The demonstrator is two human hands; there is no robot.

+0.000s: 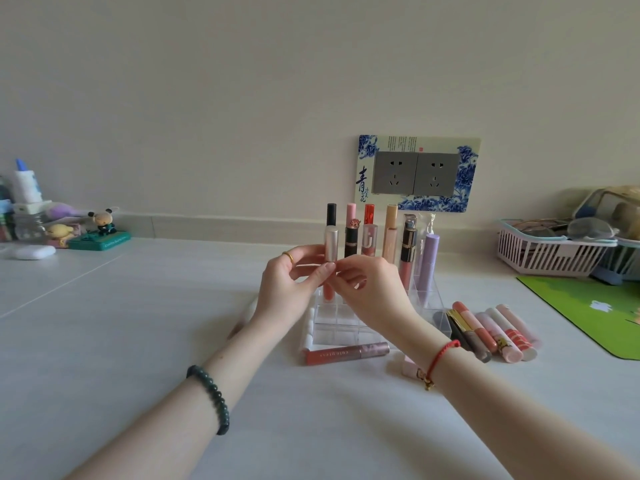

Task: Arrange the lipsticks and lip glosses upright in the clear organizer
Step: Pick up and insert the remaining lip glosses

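Note:
The clear organizer (341, 329) stands on the white table, with several lipsticks and glosses upright in its back rows, such as a purple tube (429, 259) and a peach one (390, 233). Above its front cells, my left hand (291, 289) and my right hand (367, 289) both grip a silver-capped lip gloss (331, 244), held upright. A pink gloss (346, 353) lies flat in front of the organizer. Several more tubes (491, 332) lie side by side to its right. White tubes (308, 329) lie along its left edge.
A green mat (595, 310) covers the table's right side, behind it a pink basket (550, 251) with glasses. Figurines (100, 230), bottles and a white case (33, 251) sit at the far left. A wall socket plate (417, 173) is behind the organizer.

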